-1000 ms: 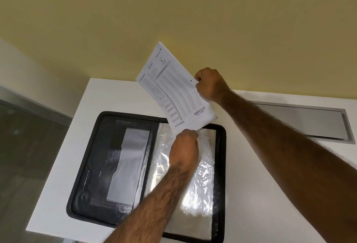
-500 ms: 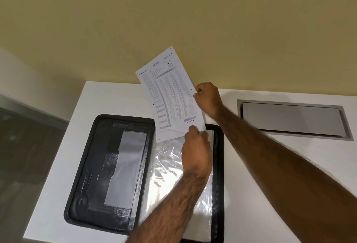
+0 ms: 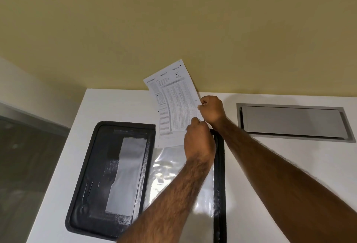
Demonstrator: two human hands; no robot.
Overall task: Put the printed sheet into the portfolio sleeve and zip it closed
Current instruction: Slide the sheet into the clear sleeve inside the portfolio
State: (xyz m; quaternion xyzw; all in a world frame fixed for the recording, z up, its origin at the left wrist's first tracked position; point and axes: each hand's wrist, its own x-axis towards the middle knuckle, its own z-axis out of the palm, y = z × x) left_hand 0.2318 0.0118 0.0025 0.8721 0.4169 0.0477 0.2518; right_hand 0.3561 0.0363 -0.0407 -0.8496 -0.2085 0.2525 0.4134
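A black zip portfolio (image 3: 85,183) lies open on the white table. Its right half holds clear plastic sleeves (image 3: 170,167). The printed sheet (image 3: 172,105), covered in small grids, stands tilted above the sleeves' far edge, its lower edge at the sleeve top. My right hand (image 3: 211,110) pinches the sheet's right edge. My left hand (image 3: 199,138) is closed at the sheet's lower right corner, by the sleeve's top edge; whether it grips the sheet, the plastic or both is hidden.
A grey metal cable hatch (image 3: 291,121) is set into the white table (image 3: 270,161) to the right of the portfolio. A yellow wall rises right behind the table. The table's left edge drops to a dark floor.
The sheet has swung more upright and come down toward the sleeves' top edge. Both hands have moved closer together at its lower right.
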